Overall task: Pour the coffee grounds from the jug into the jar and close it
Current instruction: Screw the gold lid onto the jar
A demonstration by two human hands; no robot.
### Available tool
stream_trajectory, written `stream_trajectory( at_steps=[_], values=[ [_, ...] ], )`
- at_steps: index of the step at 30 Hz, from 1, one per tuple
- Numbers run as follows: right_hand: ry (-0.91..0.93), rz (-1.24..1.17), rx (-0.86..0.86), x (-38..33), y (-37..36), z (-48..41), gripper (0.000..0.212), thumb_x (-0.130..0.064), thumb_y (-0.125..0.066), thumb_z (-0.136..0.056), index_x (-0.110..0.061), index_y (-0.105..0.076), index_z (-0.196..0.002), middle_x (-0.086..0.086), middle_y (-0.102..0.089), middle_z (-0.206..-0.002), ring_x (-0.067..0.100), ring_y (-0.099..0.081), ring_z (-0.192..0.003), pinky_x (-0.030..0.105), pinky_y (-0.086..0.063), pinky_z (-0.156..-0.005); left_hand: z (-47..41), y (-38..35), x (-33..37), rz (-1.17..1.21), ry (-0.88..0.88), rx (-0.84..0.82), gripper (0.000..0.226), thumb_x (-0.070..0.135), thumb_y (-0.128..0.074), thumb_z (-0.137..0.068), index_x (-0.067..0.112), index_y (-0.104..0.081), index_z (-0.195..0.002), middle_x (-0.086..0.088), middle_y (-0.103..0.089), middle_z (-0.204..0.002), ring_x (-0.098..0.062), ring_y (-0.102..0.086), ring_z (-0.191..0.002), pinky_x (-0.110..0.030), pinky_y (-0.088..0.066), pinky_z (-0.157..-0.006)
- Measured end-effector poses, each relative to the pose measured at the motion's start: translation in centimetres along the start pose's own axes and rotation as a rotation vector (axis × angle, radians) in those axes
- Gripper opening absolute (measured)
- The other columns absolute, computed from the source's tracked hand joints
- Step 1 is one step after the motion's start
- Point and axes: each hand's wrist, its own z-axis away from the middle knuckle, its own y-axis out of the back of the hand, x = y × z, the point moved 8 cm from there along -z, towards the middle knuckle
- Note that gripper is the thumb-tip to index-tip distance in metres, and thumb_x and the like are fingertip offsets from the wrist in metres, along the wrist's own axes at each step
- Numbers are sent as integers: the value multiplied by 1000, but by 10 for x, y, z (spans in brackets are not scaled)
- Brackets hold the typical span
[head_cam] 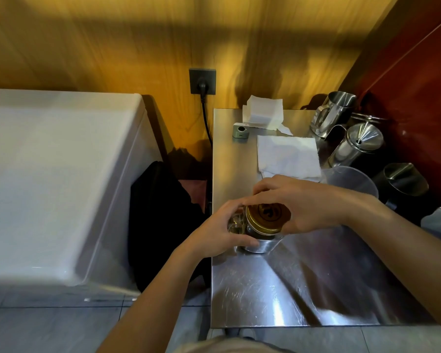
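Head view: the glass jar point(252, 229) stands near the left edge of the scratched steel table point(278, 289). The left hand point(219, 230) wraps around its side w/ fingers closed on the glass. The right hand point(298, 202) cups the round gold metal lid point(266, 216) on top, fingertips closed around the rim. A clear plastic jug point(349, 179) stands behind, near crumpled white paper towels point(288, 156).

Both hands cover most of the jar point(252, 229): the left hand point(219, 229) hides its near side, the right hand point(303, 202) part of the gold lid point(264, 216). What is inside the jar cannot be told. The clear jug point(351, 182) is partly behind the right wrist
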Motion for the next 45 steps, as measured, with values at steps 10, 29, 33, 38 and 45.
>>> stream_trajectory(
  at_steps=[10, 29, 33, 38, 45],
  values=[
    [-303, 504, 232, -4, 7, 5, 82, -92, -10, -53, -18, -39, -76, -3, -54, -65, 17, -42, -51, 26, -23, -47, 0, 1, -1, 27, -19, 27, 85, 35, -86, -62, 35, -43, -136, 8, -48, -131, -5, -48, -120, -34, -43, -102],
    [-169, 204, 130, -1, -2, 3, 66, -62, -57, -72, -34, -35, -127, -3, -47, -109, 10, -39, -88, 20, -32, -60, -2, 2, -5, -14, -26, 59, 79, 43, -85, -63, 63, -37, -123, 19, -45, -129, 9, -45, -116, -21, -40, -97],
    [-351, 346, 340, -5, -3, 9, 67, -72, -40, -74, -15, -50, -108, 5, -59, -93, 15, -46, -65, 21, -26, -48, 0, -1, -5, -38, -57, 112, 81, 43, -85, -64, 51, -40, -131, 19, -47, -127, 6, -47, -114, -25, -42, -96],
    [-591, 329, 439, -1, 2, 14, 90, -85, -19, -66, -9, -56, -99, 13, -65, -90, 28, -62, -76, 30, -38, -56, 5, -4, -1, -93, -95, 202, 84, 46, -83, -64, 48, -39, -135, 23, -47, -128, 4, -46, -119, -26, -43, -97],
    [-86, 66, -64, -3, -11, 4, 79, -46, -69, -73, -50, -20, -134, -3, -29, -140, 18, -28, -123, 38, -33, -101, -10, 5, 11, 54, -8, -140, 80, 14, -85, -69, 21, -45, -137, 0, -54, -133, -8, -54, -119, -30, -46, -101]
  ],
)
